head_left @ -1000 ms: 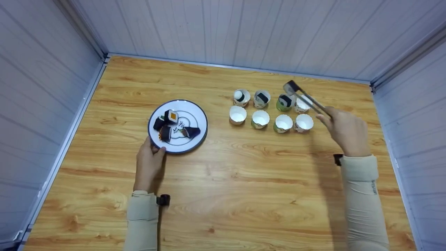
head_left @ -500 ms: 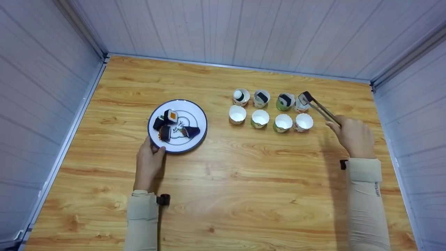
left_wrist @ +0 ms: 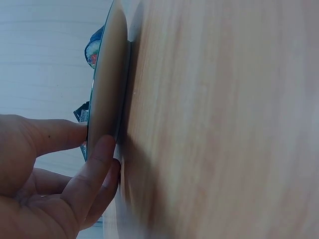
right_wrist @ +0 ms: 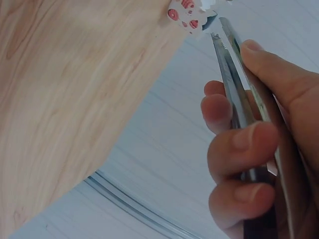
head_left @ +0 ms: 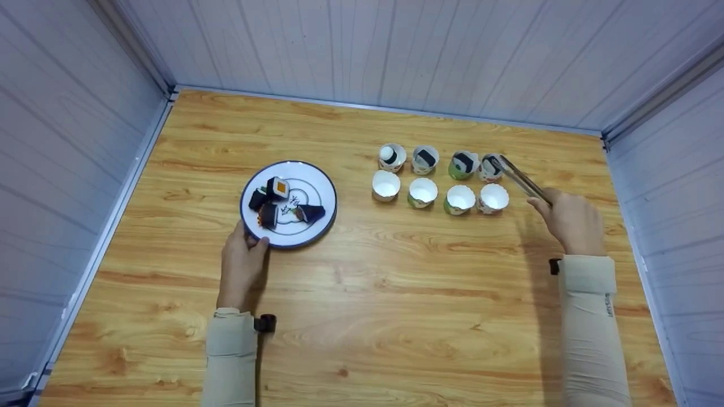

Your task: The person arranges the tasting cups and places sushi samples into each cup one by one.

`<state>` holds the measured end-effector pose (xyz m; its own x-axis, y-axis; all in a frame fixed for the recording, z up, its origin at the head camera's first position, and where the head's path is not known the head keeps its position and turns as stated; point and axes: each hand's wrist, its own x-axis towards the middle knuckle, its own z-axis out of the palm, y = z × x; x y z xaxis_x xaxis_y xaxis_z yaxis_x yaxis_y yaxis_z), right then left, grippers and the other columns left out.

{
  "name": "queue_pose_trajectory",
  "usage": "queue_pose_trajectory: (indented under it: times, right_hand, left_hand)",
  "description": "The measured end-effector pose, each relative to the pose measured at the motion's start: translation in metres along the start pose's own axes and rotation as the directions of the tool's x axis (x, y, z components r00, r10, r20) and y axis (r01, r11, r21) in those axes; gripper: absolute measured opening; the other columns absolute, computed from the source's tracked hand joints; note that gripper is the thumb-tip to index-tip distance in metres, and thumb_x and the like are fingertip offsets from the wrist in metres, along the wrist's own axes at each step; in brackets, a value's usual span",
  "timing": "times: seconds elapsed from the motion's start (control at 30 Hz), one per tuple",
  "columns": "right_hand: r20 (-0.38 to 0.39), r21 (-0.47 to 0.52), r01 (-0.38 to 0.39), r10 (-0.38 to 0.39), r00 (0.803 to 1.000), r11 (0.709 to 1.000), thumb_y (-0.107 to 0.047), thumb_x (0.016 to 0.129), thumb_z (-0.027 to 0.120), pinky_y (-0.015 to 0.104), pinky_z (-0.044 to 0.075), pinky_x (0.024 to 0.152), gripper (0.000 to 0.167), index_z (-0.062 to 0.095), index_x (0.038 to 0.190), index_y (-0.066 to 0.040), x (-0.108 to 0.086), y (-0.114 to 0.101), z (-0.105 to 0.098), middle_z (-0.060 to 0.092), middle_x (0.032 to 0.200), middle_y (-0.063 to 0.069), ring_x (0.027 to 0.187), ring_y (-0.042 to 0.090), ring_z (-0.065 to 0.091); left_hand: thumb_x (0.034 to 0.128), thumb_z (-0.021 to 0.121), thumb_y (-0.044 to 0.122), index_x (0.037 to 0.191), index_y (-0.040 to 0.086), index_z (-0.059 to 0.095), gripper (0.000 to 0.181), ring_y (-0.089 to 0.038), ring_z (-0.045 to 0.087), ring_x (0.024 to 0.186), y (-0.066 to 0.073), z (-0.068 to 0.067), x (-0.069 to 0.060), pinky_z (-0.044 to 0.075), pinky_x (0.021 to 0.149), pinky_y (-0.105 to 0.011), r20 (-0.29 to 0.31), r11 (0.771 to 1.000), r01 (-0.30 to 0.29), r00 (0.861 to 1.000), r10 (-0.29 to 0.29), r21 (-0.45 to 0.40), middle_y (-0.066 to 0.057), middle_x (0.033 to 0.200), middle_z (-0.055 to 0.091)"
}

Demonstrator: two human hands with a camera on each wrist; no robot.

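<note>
Here, tongs (head_left: 526, 180) hung by the cup (head_left: 488, 176) nearest the table's (head_left: 396, 316) far right corner.
Right hand (head_left: 577, 222) gripped them, tips (right_wrist: 226, 26) apart; left hand (head_left: 240, 263) pinched a plate (head_left: 311, 183).

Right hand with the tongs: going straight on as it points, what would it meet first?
The tongs in the right hand would likely meet the back row's rightmost cup first, though depth at their tips is unclear.

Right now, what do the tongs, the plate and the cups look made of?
Tongs: metal, probably steel; grey with shiny highlights.
Plate: perhaps glazed ceramic, though melamine could look alike; smooth white, slight sheen, blue rim.
Cups: likely paper; thin walls, scalloped edges, printed outside, white inside.
</note>
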<state>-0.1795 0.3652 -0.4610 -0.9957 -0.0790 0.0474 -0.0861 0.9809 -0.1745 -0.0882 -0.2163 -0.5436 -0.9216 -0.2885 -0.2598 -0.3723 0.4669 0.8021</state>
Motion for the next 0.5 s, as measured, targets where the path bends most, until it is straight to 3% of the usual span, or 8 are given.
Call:
queue_pose_trajectory:
  times: [0.27,0.5]
  right_hand:
    - [-0.068,-0.008,0.049,-0.049,0.996,0.999,-0.044,0.099,0.06,0.042,0.034,0.038,0.044,0.071,0.111,-0.003,-0.004,-0.01,-0.001,0.061,0.065,0.015,0.044,0.027,0.045]
    - [-0.088,-0.023,0.12,-0.121,0.989,0.993,-0.042,0.096,0.066,0.041,0.037,0.038,0.046,0.069,0.117,-0.002,-0.004,-0.045,0.002,0.068,0.078,0.02,0.045,0.025,0.049]
  left_hand:
    - [0.1019,0.056,0.01,0.156,0.002,0.027,0.062,-0.03,0.046,0.133,0.001,0.001,0.0,0.042,0.108,-0.042,-0.012,1.0,0.001,1.0,-0.001,-0.004,-0.022,0.147,0.044]
    - [0.1023,0.055,0.009,0.157,0.003,0.026,0.062,-0.03,0.042,0.138,0.0,0.001,0.001,0.039,0.111,-0.041,-0.005,1.0,0.017,1.0,-0.017,-0.011,-0.021,0.151,0.042]
